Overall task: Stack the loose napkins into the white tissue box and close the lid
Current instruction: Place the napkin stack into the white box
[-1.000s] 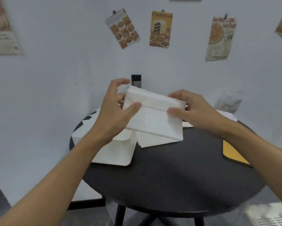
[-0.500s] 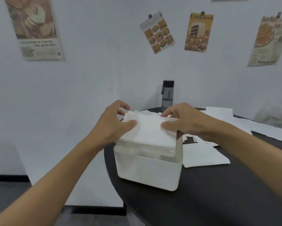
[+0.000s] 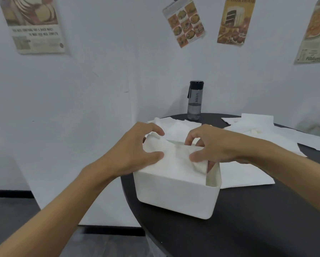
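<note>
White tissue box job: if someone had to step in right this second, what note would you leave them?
Hands: the left hand and right hand each pinch one end of the napkin stack between fingers and thumb.
Things: the stack sits partly down in the open white tissue box, near the left edge of the black table.
Done: one stack is partly in.
Left: seat it, then add the loose napkins lying right of and behind the box. Then close the lid, which is not in view.
</note>
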